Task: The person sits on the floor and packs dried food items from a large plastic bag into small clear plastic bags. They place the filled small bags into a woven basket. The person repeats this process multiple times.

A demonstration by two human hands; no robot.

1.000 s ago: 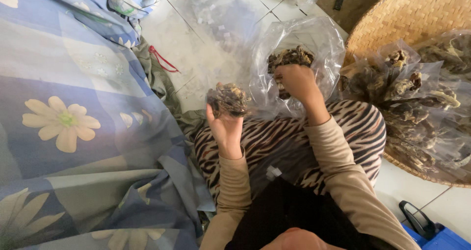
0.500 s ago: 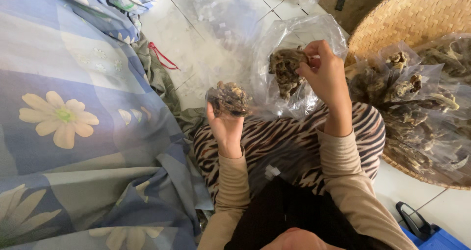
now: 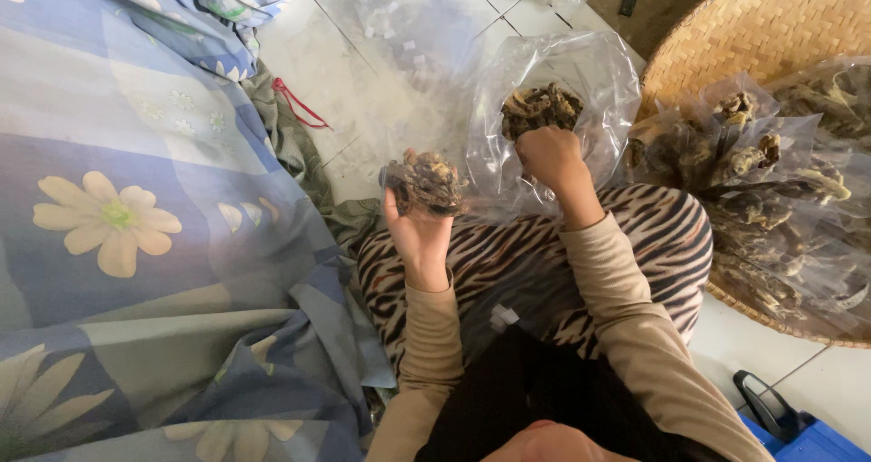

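Observation:
My left hand (image 3: 416, 233) is raised palm up and holds a clump of dried brown mushrooms (image 3: 425, 180) in a small clear wrapper. My right hand (image 3: 547, 155) is closed at the mouth of a clear plastic bag (image 3: 594, 72) that rests against my zebra-striped knee (image 3: 671, 235). Inside that bag lies another dark clump of dried mushrooms (image 3: 541, 106), just beyond the right fingers. Whether the right fingers pinch the bag film or some mushrooms is hidden.
A blue floral bedsheet (image 3: 118, 226) covers the left side. A large woven basket (image 3: 771, 27) at the right holds several clear bags of dried mushrooms (image 3: 771, 172). White floor tiles (image 3: 363, 81) lie ahead, with a red cord (image 3: 295, 104) and a blue box (image 3: 817, 444).
My right hand went up with a clump, then came back down to the bag mouth; the clump now sits inside the bag. My left hand kept its clump in place.

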